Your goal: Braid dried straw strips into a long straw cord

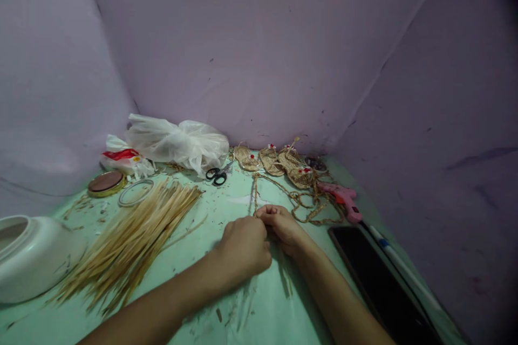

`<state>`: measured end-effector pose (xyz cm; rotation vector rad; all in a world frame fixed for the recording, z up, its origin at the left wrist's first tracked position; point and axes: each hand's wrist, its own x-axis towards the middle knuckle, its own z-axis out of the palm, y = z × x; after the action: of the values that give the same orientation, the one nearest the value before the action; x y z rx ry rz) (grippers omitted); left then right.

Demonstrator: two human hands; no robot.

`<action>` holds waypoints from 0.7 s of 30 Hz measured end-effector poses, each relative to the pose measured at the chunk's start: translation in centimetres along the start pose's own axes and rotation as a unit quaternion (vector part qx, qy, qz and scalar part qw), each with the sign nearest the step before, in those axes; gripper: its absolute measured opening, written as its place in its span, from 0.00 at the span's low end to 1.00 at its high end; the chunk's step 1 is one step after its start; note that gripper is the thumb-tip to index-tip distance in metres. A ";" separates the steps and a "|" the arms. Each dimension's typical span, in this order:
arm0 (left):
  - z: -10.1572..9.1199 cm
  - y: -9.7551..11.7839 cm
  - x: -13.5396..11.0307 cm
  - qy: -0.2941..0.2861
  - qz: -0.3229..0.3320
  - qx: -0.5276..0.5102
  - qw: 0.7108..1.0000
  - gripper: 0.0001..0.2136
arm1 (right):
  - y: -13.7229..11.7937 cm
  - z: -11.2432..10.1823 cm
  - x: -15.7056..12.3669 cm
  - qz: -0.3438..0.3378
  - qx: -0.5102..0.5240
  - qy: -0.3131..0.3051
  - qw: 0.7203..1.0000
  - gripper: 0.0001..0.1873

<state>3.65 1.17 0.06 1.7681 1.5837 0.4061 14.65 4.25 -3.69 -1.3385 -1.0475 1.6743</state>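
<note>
My left hand point(244, 250) and my right hand point(281, 228) meet at the middle of the green table point(226, 307), both with fingers curled closed. They pinch a thin braided straw cord point(256, 191) that runs away from the hands toward the back wall. What lies between the fingers themselves is hidden. A bundle of long pale straw stalks point(133, 237) lies just left of my left hand.
Small woven straw sandals point(279, 161) and a tangle of braid point(311, 207) lie at the back. Black scissors point(216, 175), plastic bags point(178, 143), a pink glue gun point(343, 199), a dark tablet point(376, 275), a white pot point(28, 256) and round lids point(106, 183) surround the work spot.
</note>
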 end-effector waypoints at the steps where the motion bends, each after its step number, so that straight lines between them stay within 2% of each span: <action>1: -0.7 -0.2 0.5 0.025 0.004 0.025 0.999 0.05 | 0.0 -0.1 0.0 0.000 0.005 -0.008 1.000 0.03; 3: -2.2 -0.7 1.7 0.098 0.010 -0.010 0.995 0.07 | -0.1 -0.2 0.0 0.004 0.006 -0.022 1.000 0.04; 4: -2.7 -1.0 2.3 0.096 -0.014 -0.059 0.994 0.07 | -0.1 -0.3 0.0 0.004 0.005 -0.027 1.000 0.05; 6: -3.1 -1.6 3.4 -0.006 -0.088 -0.163 0.983 0.08 | -0.2 -0.3 0.0 -0.006 0.011 -0.038 0.999 0.06; 8: -2.7 -2.1 3.9 -0.115 -0.126 -0.250 0.953 0.08 | -0.1 -0.2 0.0 -0.022 0.017 -0.051 0.998 0.07; 10: -2.0 -2.4 4.0 -0.155 -0.125 -0.294 0.935 0.07 | -0.1 -0.2 0.0 -0.031 -0.006 -0.054 0.998 0.07; 13: -1.4 -2.2 3.7 -0.125 -0.137 -0.239 0.953 0.05 | 0.1 -0.5 0.2 -0.039 -0.094 -0.041 0.994 0.04; 16: -1.0 -2.1 3.5 -0.110 -0.134 -0.144 0.974 0.06 | 0.6 -1.0 0.5 -0.066 -0.214 -0.038 0.974 0.01; 18: -0.6 -2.3 3.6 -0.101 -0.116 -0.138 0.978 0.05 | 1.1 -1.3 0.8 -0.088 -0.280 -0.022 0.956 0.03; 21: 0.1 -3.0 4.0 -0.080 -0.104 -0.157 0.979 0.06 | 1.6 -1.4 1.3 -0.092 -0.315 0.021 0.944 0.05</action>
<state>2.34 4.89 -2.93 1.3487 1.4809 0.3780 15.71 5.02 -5.81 -1.5901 -1.7154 1.2031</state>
